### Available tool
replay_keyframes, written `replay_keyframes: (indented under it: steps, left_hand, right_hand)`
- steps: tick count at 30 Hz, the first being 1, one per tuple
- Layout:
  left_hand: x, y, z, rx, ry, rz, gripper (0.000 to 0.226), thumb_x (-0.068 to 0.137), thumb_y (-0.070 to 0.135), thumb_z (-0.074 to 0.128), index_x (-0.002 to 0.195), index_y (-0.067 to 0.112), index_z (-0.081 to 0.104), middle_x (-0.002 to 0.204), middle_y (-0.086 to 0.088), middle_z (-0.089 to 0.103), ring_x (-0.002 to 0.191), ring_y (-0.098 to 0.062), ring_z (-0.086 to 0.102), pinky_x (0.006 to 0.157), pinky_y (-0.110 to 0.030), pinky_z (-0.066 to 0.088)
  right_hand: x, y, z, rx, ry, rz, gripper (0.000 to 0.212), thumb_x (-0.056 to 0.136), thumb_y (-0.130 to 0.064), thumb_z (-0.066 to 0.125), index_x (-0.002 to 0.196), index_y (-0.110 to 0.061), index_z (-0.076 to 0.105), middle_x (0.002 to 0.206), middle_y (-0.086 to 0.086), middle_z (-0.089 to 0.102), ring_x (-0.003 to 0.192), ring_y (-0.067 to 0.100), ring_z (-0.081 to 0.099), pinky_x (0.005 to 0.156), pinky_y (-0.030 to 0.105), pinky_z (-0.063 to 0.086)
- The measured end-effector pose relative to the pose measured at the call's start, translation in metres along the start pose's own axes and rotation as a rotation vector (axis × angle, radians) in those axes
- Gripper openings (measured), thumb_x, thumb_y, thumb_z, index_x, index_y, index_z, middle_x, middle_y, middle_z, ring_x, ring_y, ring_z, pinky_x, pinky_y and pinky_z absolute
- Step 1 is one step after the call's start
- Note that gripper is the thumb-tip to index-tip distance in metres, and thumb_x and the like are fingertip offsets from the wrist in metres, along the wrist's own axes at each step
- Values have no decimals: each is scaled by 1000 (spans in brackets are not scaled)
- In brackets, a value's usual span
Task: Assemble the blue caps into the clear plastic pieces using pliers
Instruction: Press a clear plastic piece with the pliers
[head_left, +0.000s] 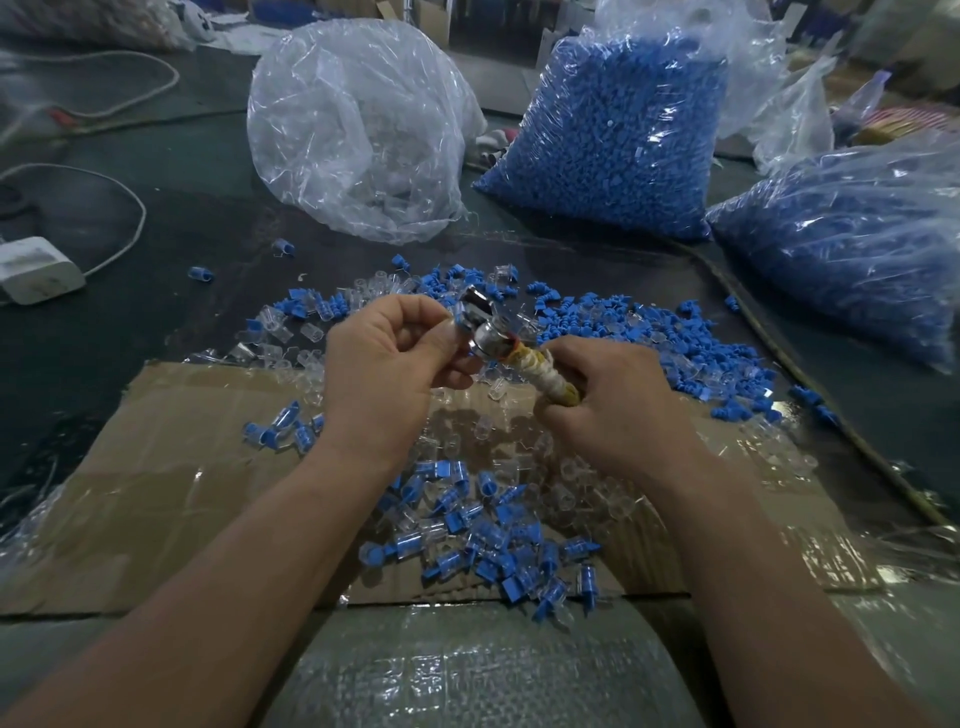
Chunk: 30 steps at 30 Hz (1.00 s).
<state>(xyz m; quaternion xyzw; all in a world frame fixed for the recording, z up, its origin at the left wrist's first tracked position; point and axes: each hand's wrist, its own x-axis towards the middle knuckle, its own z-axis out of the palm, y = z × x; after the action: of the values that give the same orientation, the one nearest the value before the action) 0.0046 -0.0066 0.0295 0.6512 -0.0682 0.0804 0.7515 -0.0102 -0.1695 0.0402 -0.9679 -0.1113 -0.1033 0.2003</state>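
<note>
My right hand grips the wrapped yellowish handles of the pliers, whose shiny metal jaws point up and left. My left hand pinches a small clear piece with a blue cap at the jaws. Loose blue caps lie in a heap beyond my right hand. Loose clear pieces are scattered to the left of my left hand. Finished clear pieces with blue caps inside are piled on the cardboard between my forearms.
A taped cardboard sheet covers the dark table. Behind stand a clear bag of clear pieces and two bags of blue caps. A white power adapter with its cable lies at the far left.
</note>
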Motion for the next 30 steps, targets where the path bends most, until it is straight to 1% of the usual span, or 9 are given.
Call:
replay_keyframes:
  steps: [2, 5, 9, 11, 14, 17, 22, 26, 30]
  left_hand:
    - [1, 1, -2, -14, -1, -30, 14, 84, -4, 57, 77, 8, 58, 57, 1, 66, 50, -9, 62, 49, -18, 51]
    - [6, 4, -8, -24, -33, -129, 13, 83, -1, 58, 76, 9, 59, 60, -1, 68, 49, -10, 62, 44, -17, 48]
    - [8, 12, -17, 110, -311, -233, 2, 73, 10, 66, 72, 12, 65, 62, -3, 69, 43, -8, 56, 35, -14, 37]
    - [6, 15, -17, 173, -517, -255, 7, 63, 19, 67, 67, 15, 70, 63, -4, 69, 42, -6, 54, 36, -12, 36]
    - [1, 13, -12, 253, -705, -238, 11, 57, 23, 69, 65, 16, 72, 63, -2, 69, 50, -6, 58, 46, -13, 45]
    - [0, 9, -12, 328, -831, -197, 18, 57, 29, 72, 70, 17, 73, 69, -1, 70, 60, -9, 60, 60, -17, 50]
    - [0, 10, -14, 353, -999, -208, 16, 60, 26, 75, 74, 18, 72, 68, 4, 70, 57, -2, 61, 55, -12, 46]
    - [-1, 10, -11, 335, -1010, -228, 17, 62, 28, 74, 76, 18, 73, 69, 3, 71, 63, -5, 66, 59, -12, 48]
    - [-1, 11, -9, 289, -786, -217, 20, 58, 32, 69, 72, 18, 71, 66, 0, 70, 52, -4, 61, 50, -10, 46]
  right_hand:
    - [1, 3, -1, 30, 15, 6, 23, 71, -12, 67, 94, -12, 64, 75, -6, 55, 68, 11, 49, 61, 17, 35]
    - [1, 15, -7, 94, 101, 79, 29, 72, -9, 68, 100, -12, 64, 73, -14, 51, 65, 1, 46, 58, 14, 34]
    - [1, 33, -14, 93, 217, 260, 28, 72, -29, 74, 96, -24, 61, 71, -22, 48, 65, -4, 46, 55, 15, 33]
    - [3, 42, -16, 16, 165, 358, 32, 70, -39, 75, 94, -25, 58, 71, -19, 48, 64, -2, 43, 59, 25, 35]
    - [5, 51, -14, -113, 42, 472, 38, 66, -45, 75, 90, -24, 55, 79, -5, 52, 66, 8, 42, 62, 28, 33]
    - [7, 56, -11, -158, -36, 550, 54, 66, -49, 74, 106, -18, 59, 89, -1, 52, 77, 14, 42, 68, 29, 34]
    - [7, 62, -9, -157, -52, 604, 58, 63, -52, 74, 108, -17, 59, 87, -4, 52, 77, 13, 46, 67, 29, 35]
    - [7, 66, -7, -153, -76, 629, 64, 62, -55, 74, 111, -17, 58, 90, -4, 51, 82, 15, 48, 68, 30, 37]
    - [8, 69, -6, -182, -85, 612, 60, 62, -59, 72, 101, -16, 57, 77, -6, 45, 68, 10, 41, 62, 31, 35]
